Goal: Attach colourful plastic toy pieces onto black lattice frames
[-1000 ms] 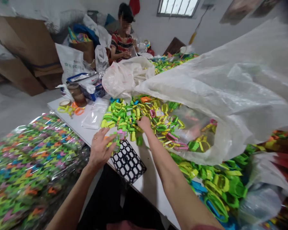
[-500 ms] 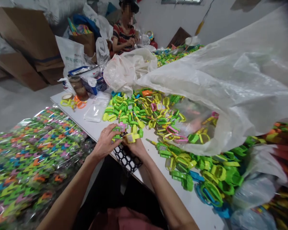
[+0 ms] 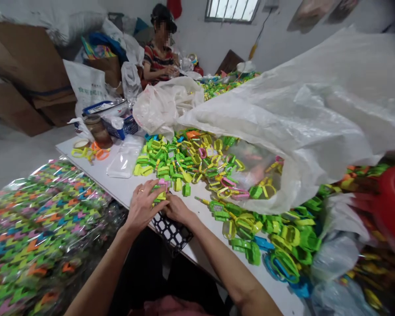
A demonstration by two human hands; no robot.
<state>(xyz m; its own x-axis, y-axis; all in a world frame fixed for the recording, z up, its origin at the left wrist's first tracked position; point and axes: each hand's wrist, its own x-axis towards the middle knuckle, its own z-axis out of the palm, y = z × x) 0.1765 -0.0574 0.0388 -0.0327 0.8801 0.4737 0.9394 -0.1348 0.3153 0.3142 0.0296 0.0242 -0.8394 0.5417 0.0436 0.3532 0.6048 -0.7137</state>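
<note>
Scissors (image 3: 79,152) are lying near clear bags (image 3: 124,158); left hand (image 3: 143,206) is gripping pink and yellow toys (image 3: 163,184) by a black basket (image 3: 176,232); right hand (image 3: 178,209) is reaching beside it, grip hidden; loose toys (image 3: 246,219) are lying rightward.

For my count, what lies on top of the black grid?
The left hand and right hand cover the far end of the black grid; pink and yellow pieces show by the left hand. Anything beneath the hands is hidden.
</note>
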